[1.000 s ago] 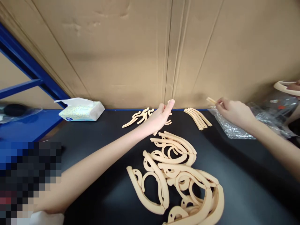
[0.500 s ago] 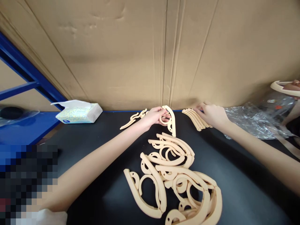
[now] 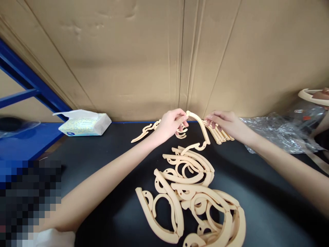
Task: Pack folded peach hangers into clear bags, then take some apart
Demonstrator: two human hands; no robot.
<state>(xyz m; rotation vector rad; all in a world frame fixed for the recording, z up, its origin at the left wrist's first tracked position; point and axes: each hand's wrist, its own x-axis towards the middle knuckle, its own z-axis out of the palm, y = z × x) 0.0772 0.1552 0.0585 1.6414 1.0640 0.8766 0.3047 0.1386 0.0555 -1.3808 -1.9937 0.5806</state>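
Observation:
My left hand (image 3: 172, 124) pinches the upper end of a cream curved piece (image 3: 202, 125), whose hooked part hangs open below it. To the right, my right hand (image 3: 223, 124) has its fingers bent over a row of slim cream arms (image 3: 218, 133); whether it holds one is hidden. Behind and beside my left wrist lie more thin hook-like pieces (image 3: 145, 132). A loose pile of cream folding-hanger parts (image 3: 200, 192) spreads over the black tabletop (image 3: 113, 199) nearer to me.
A tissue box (image 3: 84, 123) stands at the back left beside a blue metal frame (image 3: 38, 85). Crumpled clear plastic (image 3: 272, 132) lies at the back right. Another person's hand (image 3: 321, 95) with a cream piece shows at the right edge. Cardboard (image 3: 128, 61) rises behind the table.
The piece in my left hand has moved slightly right and up, and its hooked part has swung out below. My right hand has shifted a little left.

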